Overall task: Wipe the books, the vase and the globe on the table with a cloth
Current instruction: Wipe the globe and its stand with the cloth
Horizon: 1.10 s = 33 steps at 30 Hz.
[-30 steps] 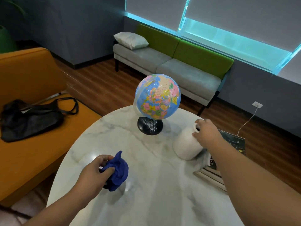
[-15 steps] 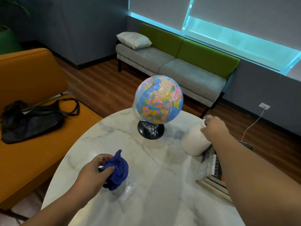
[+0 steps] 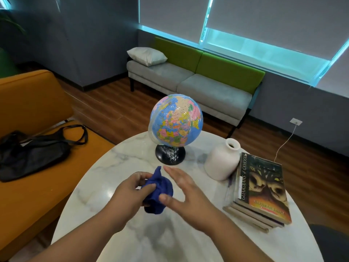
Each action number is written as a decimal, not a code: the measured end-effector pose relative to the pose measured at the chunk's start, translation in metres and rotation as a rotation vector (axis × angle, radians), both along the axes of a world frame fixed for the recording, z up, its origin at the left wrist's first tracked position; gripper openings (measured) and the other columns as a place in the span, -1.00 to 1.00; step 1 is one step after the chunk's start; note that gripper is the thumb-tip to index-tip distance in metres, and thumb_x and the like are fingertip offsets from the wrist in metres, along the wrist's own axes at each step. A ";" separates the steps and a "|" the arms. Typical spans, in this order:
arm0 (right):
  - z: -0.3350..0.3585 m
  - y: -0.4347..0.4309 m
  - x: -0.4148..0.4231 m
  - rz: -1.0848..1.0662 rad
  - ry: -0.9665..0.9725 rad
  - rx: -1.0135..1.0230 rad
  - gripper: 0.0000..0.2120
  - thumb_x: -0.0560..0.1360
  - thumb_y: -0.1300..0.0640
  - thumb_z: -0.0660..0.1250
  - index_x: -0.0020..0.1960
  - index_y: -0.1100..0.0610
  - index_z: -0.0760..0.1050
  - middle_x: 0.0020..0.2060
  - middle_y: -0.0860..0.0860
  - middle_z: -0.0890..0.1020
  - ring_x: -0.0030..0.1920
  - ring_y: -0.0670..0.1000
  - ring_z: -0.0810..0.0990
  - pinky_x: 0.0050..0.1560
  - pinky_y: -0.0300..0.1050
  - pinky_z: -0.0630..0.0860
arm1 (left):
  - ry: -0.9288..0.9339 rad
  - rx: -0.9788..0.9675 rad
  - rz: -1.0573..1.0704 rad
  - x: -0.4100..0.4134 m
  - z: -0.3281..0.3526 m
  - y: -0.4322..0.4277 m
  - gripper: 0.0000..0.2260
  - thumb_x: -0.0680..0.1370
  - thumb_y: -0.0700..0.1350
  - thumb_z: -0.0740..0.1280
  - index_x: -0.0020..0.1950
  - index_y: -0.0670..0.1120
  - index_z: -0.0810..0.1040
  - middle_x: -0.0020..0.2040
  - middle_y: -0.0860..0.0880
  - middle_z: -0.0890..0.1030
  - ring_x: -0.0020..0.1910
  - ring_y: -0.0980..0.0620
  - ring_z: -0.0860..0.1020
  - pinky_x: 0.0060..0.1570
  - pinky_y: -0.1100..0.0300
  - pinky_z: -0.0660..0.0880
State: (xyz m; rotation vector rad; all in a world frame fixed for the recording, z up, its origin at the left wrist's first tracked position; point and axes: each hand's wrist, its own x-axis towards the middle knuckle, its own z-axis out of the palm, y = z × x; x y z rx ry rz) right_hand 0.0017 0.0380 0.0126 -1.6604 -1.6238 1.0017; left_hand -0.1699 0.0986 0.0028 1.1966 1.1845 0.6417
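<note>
My left hand [image 3: 128, 193] grips a crumpled blue cloth [image 3: 159, 193] above the middle of the round marble table [image 3: 117, 167]. My right hand [image 3: 186, 191] is beside the cloth with straight, spread fingers, its thumb against the cloth's right side. A globe [image 3: 176, 120] on a black base stands at the table's far side. A white vase [image 3: 222, 161] stands upright to its right, touching a stack of books [image 3: 262, 190] at the table's right edge.
An orange sofa [image 3: 28, 110] with a black bag [image 3: 34, 156] is close on the left. A grey and green bench [image 3: 198, 80] with a pillow stands under the window. A cable runs from a wall socket [image 3: 296, 121] on the right.
My right hand has let go of the vase, which now stands beside the books, and has come back to the cloth. My left hand has lifted the cloth towards the middle.
</note>
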 end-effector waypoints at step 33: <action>0.030 -0.096 0.037 -0.649 0.370 -0.006 -0.56 0.52 0.35 0.30 0.23 -0.13 0.48 0.18 -0.11 0.52 0.05 -0.15 0.55 -0.16 -0.36 0.51 | 0.769 0.828 -0.006 0.044 0.079 0.108 -0.86 0.57 -0.09 0.24 -0.08 -0.12 0.54 -0.10 -0.14 0.61 -0.08 -0.17 0.53 -0.12 0.05 0.49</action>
